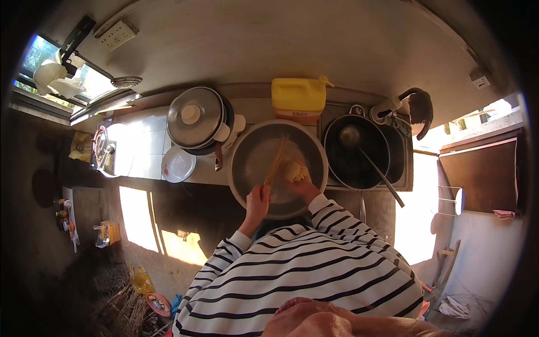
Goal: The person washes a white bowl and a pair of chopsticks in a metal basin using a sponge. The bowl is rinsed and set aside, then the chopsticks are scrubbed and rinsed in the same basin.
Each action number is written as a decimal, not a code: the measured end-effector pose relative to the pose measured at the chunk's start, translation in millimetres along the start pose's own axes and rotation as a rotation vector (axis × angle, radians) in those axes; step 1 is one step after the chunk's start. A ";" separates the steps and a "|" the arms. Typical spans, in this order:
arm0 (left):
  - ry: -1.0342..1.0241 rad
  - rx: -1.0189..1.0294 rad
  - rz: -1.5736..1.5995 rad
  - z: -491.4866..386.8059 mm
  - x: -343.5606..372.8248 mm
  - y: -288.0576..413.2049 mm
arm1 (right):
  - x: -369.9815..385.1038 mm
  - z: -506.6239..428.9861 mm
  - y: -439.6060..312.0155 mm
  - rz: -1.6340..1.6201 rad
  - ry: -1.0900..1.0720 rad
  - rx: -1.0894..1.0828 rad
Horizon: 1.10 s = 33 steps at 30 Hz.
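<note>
A large round metal basin stands before me at the counter's edge. My left hand is closed round the near end of a long, flat wooden stick, whose far end reaches over the middle of the basin. Beside it, my right hand grips a yellowish scrubbing pad above the basin's right half. The pad and the stick are close together; whether they touch cannot be told. What the basin holds is not clear.
Left of the basin are stacked lidded pots and a white bowl. Behind it stands a yellow plastic jug. At right, a dark wok over the sink holds a long-handled metal ladle.
</note>
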<state>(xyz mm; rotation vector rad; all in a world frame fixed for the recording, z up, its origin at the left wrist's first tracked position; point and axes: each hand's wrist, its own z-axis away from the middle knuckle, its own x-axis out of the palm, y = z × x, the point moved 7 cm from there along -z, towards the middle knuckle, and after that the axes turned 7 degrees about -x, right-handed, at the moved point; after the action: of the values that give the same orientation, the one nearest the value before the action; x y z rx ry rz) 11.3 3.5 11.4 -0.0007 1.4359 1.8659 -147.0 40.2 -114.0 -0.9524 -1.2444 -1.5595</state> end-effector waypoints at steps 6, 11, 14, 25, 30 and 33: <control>-0.007 -0.033 0.028 -9.1 14.7 -13.0 | -6.0 -5.8 10.7 0.733 0.169 -0.252; 0.170 0.271 -0.163 -8.4 15.8 -10.4 | -4.3 -8.1 21.4 1.018 0.673 -0.294; 0.031 0.178 -0.095 -6.8 17.7 -5.9 | 14.5 -27.2 -16.2 2.147 0.445 -0.288; -0.044 -0.064 0.035 17.6 2.3 -15.9 | 2.7 -39.5 -136.3 1.806 0.712 -0.698; 0.082 -0.145 0.127 9.3 -35.7 -31.7 | 28.8 -16.9 -83.4 1.167 0.745 -0.583; 0.194 0.147 -0.115 0.4 -35.9 -4.5 | -10.7 -22.6 -82.3 0.982 0.688 -0.645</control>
<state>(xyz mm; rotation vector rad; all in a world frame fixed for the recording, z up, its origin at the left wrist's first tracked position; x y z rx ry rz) 39.4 -16.0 23.4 -0.1934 1.6670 1.6999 -223.0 27.5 -152.2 -1.0347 0.2570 -1.2541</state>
